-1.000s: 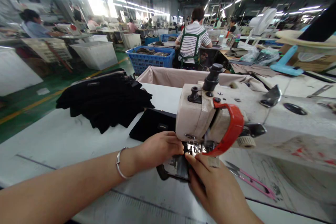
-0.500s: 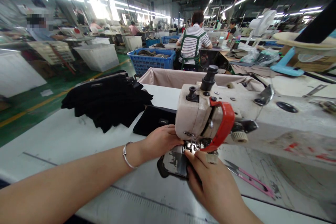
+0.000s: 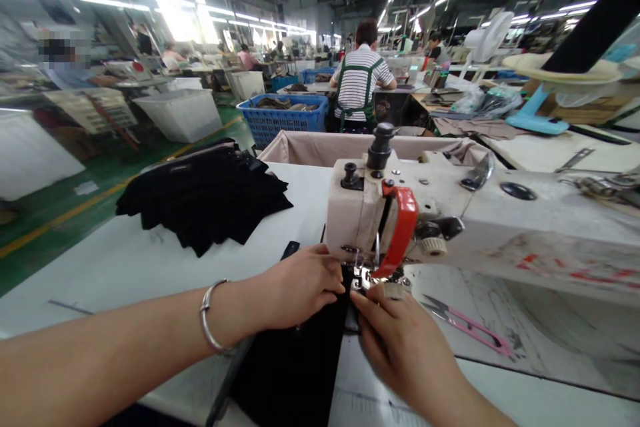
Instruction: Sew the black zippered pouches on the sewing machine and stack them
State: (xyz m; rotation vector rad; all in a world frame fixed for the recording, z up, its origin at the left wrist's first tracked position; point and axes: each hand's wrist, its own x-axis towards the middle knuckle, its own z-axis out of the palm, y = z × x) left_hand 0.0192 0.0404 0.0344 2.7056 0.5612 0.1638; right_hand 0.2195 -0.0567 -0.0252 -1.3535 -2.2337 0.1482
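Fluorescent strips light a long garment workshop; on the white table (image 3: 125, 260) a sewing machine (image 3: 370, 213) stands. Left hand (image 3: 300, 283) lies flat, fingers spread narrow, pressing a black fabric piece (image 3: 300, 360) at the presser foot (image 3: 364, 275). Right hand (image 3: 400, 340) pinches that fabric's edge just beside the foot. Stitching looks barely begun; a stack of black pieces (image 3: 205, 197) waits nearby, pink thread snips (image 3: 467, 325) alongside.

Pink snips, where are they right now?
The pink snips lie on the table to the right of the right hand, under the sewing machine's arm, untouched.
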